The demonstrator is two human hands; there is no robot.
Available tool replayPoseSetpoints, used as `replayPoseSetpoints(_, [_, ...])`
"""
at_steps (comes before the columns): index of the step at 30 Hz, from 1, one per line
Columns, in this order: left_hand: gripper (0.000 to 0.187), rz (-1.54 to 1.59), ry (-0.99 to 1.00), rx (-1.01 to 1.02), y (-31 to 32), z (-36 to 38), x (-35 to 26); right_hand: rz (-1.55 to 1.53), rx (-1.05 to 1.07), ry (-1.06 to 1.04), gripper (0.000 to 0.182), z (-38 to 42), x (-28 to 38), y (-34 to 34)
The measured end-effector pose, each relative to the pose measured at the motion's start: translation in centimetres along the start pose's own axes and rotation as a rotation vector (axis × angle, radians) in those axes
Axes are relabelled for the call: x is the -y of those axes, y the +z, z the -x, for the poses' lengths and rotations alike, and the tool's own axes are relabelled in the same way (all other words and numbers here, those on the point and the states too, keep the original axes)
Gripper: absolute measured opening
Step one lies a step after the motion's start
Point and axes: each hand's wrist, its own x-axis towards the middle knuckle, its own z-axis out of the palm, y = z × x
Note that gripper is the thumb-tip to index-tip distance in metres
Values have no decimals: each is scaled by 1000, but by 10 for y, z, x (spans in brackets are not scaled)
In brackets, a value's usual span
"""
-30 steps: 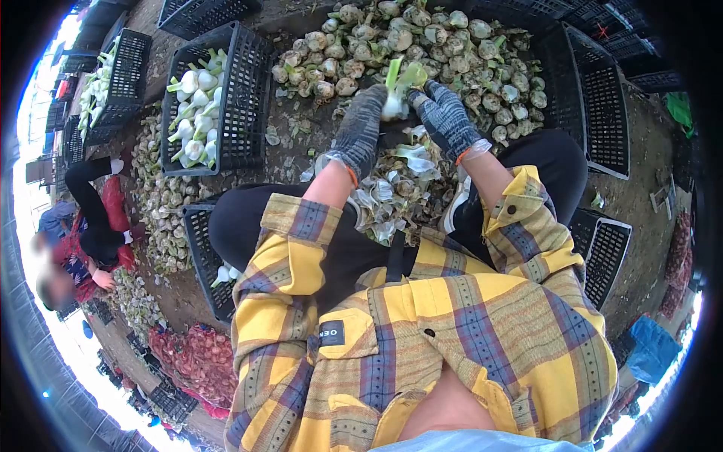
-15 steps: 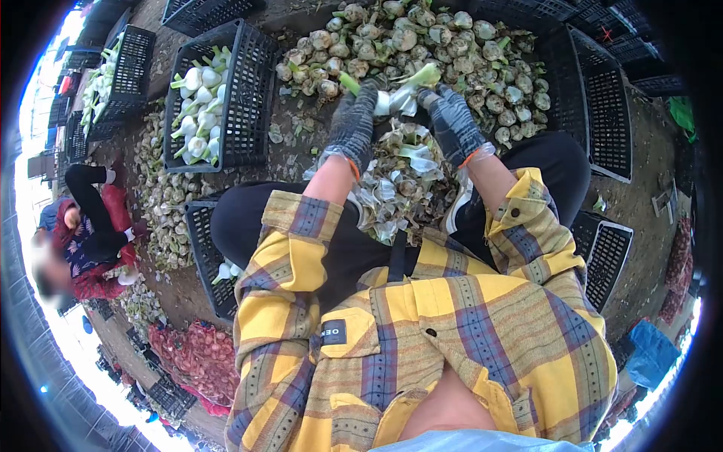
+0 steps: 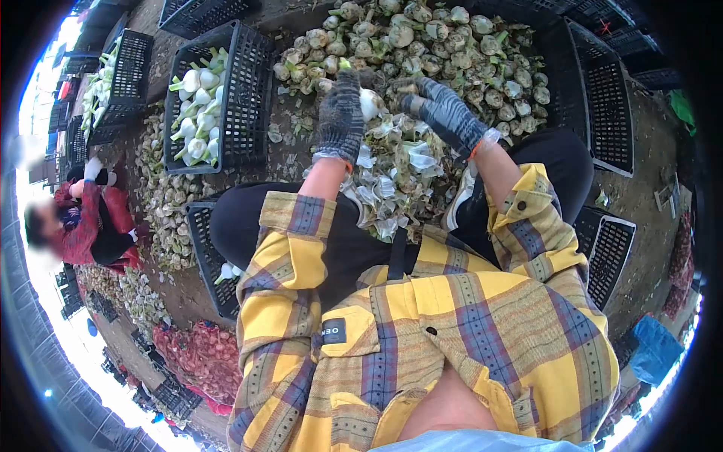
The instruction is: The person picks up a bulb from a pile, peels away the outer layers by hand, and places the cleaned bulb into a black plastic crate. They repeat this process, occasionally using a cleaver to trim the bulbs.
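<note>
My left hand [image 3: 341, 117], in a grey striped glove, is closed round a white peeled garlic bulb [image 3: 369, 105], whose green stem end shows above the fingers. To the right, my right hand [image 3: 444, 113], gloved the same way, has its fingers apart near the bulb and holds nothing visible. Loose white peelings [image 3: 392, 177] lie on the ground below both hands. Beyond them spreads a heap of unpeeled garlic bulbs [image 3: 452, 45].
Peeled garlic fills a black crate [image 3: 252, 98] at the left. Other black crates stand at the right [image 3: 610, 113] and beside my knees [image 3: 215, 260]. A co-worker [image 3: 83, 218] sits at far left near red net sacks [image 3: 199, 358].
My right hand has let go of the peel and stem it was pulling and has opened. My left hand has turned more upright and moved slightly left. The co-worker's arms have moved.
</note>
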Motion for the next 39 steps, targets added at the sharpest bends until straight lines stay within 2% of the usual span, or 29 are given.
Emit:
replayPoseSetpoints(2, [40,-289,427,106,5,8,1,-554,158,455,40,-2,7,1])
replayPoseSetpoints(3, [36,-210,275,187,5,10,1,-527,132,461,35,4,17,4])
replayPoseSetpoints(4, [36,-210,273,189,3,9,3,-529,129,462,35,5,15,4])
replayPoseSetpoints(6, [32,-736,900,213,-2,3,10,-579,166,412,35,5,10,6])
replayPoseSetpoints(7, [32,-660,1023,157,0,-2,11,-647,204,287,34,8,5,3])
replayPoseSetpoints(8, [32,-661,1023,155,0,-2,15,-647,206,287,34,7,1,1])
replayPoseSetpoints(10, [35,-414,292,255,6,12,-9,-570,212,265,33,5,-5,-1])
replayPoseSetpoints(17, [42,-358,131,212,9,18,-18,-593,213,308,29,10,2,-2])
replayPoseSetpoints(19, [43,-140,123,203,11,20,-18,-638,214,272,29,11,1,-2])
replayPoseSetpoints(20, [43,-141,123,202,10,16,-14,-639,214,272,29,11,-2,0])
replayPoseSetpoints(22, [40,-409,240,173,6,6,-2,-497,156,239,28,8,-7,3])
replayPoseSetpoints(23, [40,-408,238,172,5,6,5,-496,157,241,28,8,-8,2])
replayPoseSetpoints(25, [37,-189,455,212,8,9,5,-579,97,323,31,7,-2,1])
replayPoseSetpoints(26, [37,-189,454,211,7,9,5,-578,98,323,31,6,-2,1])
replayPoseSetpoints(28, [34,-136,203,228,8,13,-8,-207,106,246,27,2,0,1])
replayPoseSetpoints(30, [34,-154,219,256,8,14,-7,-241,110,226,30,8,4,1])
replayPoseSetpoints(32, [34,-174,236,285,8,14,-6,-4,69,109,29,9,4,1])
replayPoseSetpoints(33, [31,-122,219,272,8,13,-5,-275,73,249,29,5,-10,5])
replayPoseSetpoints(34, [29,-70,201,259,8,13,-5,-277,72,250,29,2,-18,5])
replayPoseSetpoints(37, [30,-80,92,232,9,10,-10,119,-149,40,34,-8,-38,6])
replayPoseSetpoints(39, [31,-64,39,209,16,14,-13,115,-204,57,32,-6,-36,5])
